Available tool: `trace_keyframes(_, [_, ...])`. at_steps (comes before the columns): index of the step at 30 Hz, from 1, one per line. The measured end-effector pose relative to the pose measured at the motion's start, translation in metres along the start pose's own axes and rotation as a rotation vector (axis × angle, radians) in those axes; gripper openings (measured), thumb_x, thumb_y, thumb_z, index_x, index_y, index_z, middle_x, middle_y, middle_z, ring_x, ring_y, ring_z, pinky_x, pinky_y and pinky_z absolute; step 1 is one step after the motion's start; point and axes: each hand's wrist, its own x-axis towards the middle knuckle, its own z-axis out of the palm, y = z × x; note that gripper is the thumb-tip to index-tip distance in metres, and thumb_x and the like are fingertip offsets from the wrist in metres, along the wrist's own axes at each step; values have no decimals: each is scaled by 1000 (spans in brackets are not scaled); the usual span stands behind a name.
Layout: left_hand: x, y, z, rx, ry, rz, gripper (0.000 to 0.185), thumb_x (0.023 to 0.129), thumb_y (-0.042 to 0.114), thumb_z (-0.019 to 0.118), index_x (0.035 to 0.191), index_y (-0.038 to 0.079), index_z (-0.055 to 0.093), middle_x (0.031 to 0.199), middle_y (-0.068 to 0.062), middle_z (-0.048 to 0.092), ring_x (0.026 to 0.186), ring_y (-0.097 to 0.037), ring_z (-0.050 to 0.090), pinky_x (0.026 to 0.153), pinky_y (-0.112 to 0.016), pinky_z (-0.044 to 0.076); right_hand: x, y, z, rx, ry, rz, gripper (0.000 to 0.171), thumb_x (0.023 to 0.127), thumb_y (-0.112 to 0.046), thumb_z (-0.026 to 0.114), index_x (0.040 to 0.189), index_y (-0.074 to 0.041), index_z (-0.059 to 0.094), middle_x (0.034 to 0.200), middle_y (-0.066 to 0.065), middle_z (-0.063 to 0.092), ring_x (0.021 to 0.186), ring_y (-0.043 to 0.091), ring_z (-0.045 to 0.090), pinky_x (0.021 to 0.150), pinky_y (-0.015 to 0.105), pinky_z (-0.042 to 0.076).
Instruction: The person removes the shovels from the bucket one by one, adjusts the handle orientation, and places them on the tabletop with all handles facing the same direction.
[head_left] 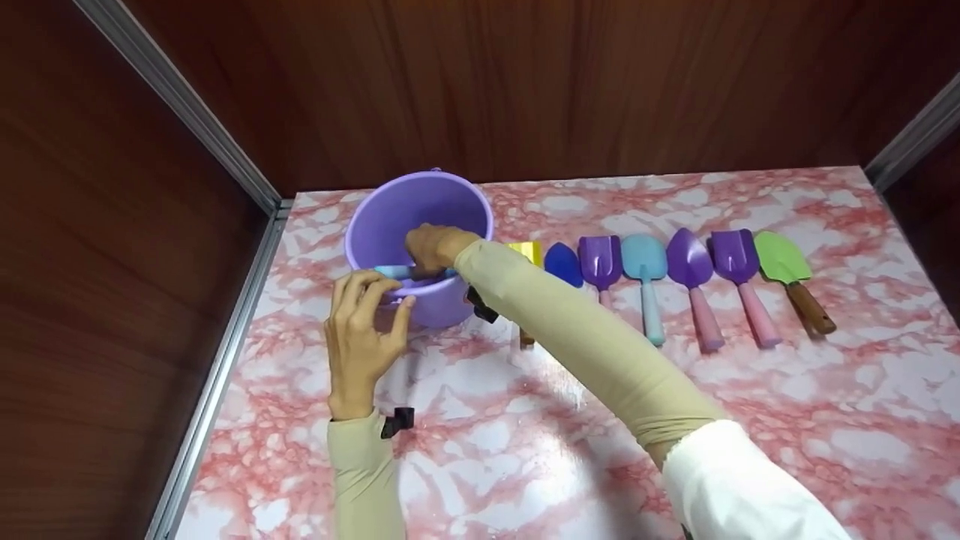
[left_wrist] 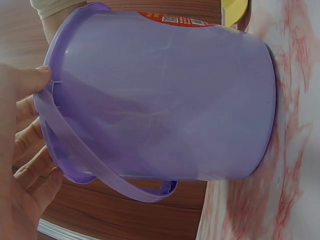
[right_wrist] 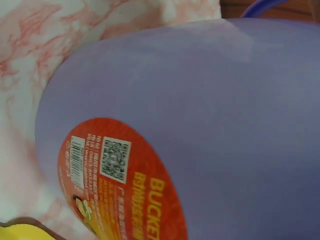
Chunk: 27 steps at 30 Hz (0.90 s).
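Observation:
A purple bucket [head_left: 442, 309] stands at the back left of the marbled tabletop. My left hand [head_left: 365, 337] grips its near rim, fingers over the edge and thumb outside, beside the hanging purple handle [left_wrist: 107, 172]. Reaching inside the bucket, my right hand [head_left: 435, 247] has curled fingers around a light blue handle-like piece [head_left: 394, 272], which shows on both sides of the hand. The rest of that piece is hidden by the hand and rim. In the right wrist view only the bucket's outer wall and its red label [right_wrist: 125, 190] show.
Right of the bucket lies a row of hand trowels: yellow [head_left: 531, 252], partly behind my right sleeve, dark blue [head_left: 563, 264], purple [head_left: 600, 259], light blue [head_left: 644, 256], two more purple ones [head_left: 690, 259], and green [head_left: 782, 255]. Dark wooden panels [head_left: 570, 90] enclose the back and sides.

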Motion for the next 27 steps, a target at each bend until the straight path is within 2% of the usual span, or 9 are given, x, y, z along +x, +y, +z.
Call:
trace_keyframes(3, [1, 1, 0, 5, -7, 7, 25, 98, 33, 78, 104, 9, 77, 113, -8, 70, 117, -29, 62, 95, -45, 58, 1, -1, 1, 32, 23, -11, 14, 102, -21, 68, 109, -9, 73, 114, 12, 71, 101, 24, 64, 95, 41, 58])
trace_keyframes(6, [2, 2, 1, 4, -6, 8, 25, 98, 34, 78, 104, 10, 77, 113, -7, 70, 117, -29, 62, 95, -44, 59, 1, 0, 0, 55, -9, -80, 34, 101, -12, 65, 134, -11, 71, 133, 13, 71, 116, 24, 63, 108, 41, 55])
trace_keyframes(9, [2, 2, 2, 5, -7, 10, 24, 98, 33, 78, 104, 10, 77, 113, -8, 69, 116, -29, 62, 95, -44, 58, 0, 2, 0, 70, -56, -128, 44, 100, -8, 60, 142, -13, 68, 138, 13, 69, 117, 22, 60, 110, 39, 53])
trace_keyframes(12, [2, 2, 1, 8, -6, 17, 23, 98, 32, 78, 104, 10, 77, 112, -8, 69, 116, -30, 62, 94, -44, 58, -1, 4, -1, 85, -82, -124, 39, 99, -10, 58, 135, -12, 73, 130, 12, 71, 108, 21, 57, 100, 36, 54])
trace_keyframes(16, [2, 2, 0, 17, -3, 19, 24, 98, 32, 78, 104, 9, 77, 113, -9, 69, 116, -30, 61, 96, -45, 58, -5, 3, -5, 122, -92, -39, 34, 98, -21, 56, 123, -10, 77, 119, 9, 71, 101, 19, 57, 87, 32, 51])
trace_keyframes(19, [3, 1, -1, 19, -2, 13, 25, 98, 33, 78, 104, 9, 77, 114, -10, 70, 118, -31, 62, 99, -46, 58, -8, 0, -8, 141, -108, 43, 28, 98, -31, 56, 110, -12, 73, 114, 7, 68, 100, 20, 59, 81, 31, 49])
trace_keyframes(23, [2, 1, -2, 19, -1, 8, 24, 98, 33, 78, 103, 9, 77, 115, -10, 70, 118, -31, 62, 102, -47, 57, -10, -2, -10, 143, -155, 100, 22, 99, -38, 57, 93, -17, 63, 107, 4, 64, 96, 18, 59, 76, 28, 48])
trace_keyframes(25, [1, 1, -2, 20, -2, 7, 24, 98, 33, 78, 103, 9, 77, 115, -10, 70, 118, -32, 62, 103, -47, 56, -11, -3, -12, 147, -185, 117, 21, 99, -37, 56, 90, -18, 60, 104, 2, 62, 94, 17, 58, 73, 27, 47])
trace_keyframes(27, [1, 1, -3, 21, -5, 3, 25, 98, 33, 78, 103, 9, 77, 115, -11, 70, 119, -32, 62, 105, -47, 55, -11, -2, -14, 139, -215, 128, 23, 99, -38, 55, 95, -16, 62, 108, 3, 62, 97, 17, 58, 75, 26, 48])
